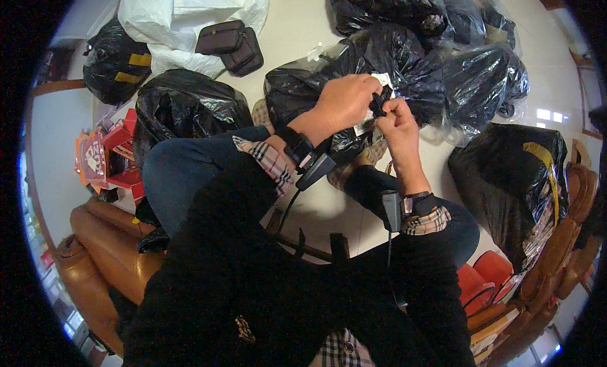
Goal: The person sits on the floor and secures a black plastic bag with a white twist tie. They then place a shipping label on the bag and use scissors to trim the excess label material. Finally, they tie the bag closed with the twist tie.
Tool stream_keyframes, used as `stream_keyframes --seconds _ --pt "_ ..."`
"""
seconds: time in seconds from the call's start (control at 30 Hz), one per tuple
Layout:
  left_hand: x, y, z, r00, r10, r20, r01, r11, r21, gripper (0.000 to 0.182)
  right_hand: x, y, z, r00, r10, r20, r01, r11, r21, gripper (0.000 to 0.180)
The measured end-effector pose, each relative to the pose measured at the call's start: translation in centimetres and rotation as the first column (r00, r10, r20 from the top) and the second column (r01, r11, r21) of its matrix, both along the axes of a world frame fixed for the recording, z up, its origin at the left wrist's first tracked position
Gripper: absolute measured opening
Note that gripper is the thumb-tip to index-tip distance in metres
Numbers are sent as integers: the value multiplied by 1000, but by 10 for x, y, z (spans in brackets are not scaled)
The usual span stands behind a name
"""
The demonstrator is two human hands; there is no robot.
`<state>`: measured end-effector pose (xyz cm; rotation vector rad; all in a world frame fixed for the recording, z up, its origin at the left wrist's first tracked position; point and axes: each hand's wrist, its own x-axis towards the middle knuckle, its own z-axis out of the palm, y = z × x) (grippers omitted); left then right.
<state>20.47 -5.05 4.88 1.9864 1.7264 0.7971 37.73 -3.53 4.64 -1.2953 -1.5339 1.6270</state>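
Note:
My left hand [348,101] and my right hand [398,123] meet over a heap of black plastic bags [303,82]. Between them a small piece of black material [379,104] is pinched in the fingers of both hands; its exact kind cannot be told. White printed tags or labels [382,80] show beside it, partly behind the fingers. Farther off at the upper left, two small dark zipped pouches [220,37] lie on the edge of a white woven sack [199,6].
Filled black bags stand at the left [189,101], the right [507,177] and the top [389,6]. Red boxes [125,139] are at the far left. Brown leather seats [109,243] flank me, with red objects [479,281] at the lower right.

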Motion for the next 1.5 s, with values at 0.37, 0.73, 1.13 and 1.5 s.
stream_keyframes --seconds 0.37,0.73,1.13,1.5 --pt "-2 1 -3 979 -3 202 20 996 -82 21 -3 -2 6 806 -256 534 -336 545 768 19" --pt "6 -5 2 994 1 -107 9 996 94 18 -12 7 4 780 -274 563 -229 712 663 16" --pt "9 -3 10 988 31 -154 -33 999 -9 20 -11 7 2 942 -102 319 4 956 294 16" --pt "3 -2 -6 998 46 42 -44 998 -52 15 1 -4 -1 849 33 528 -177 958 225 26"
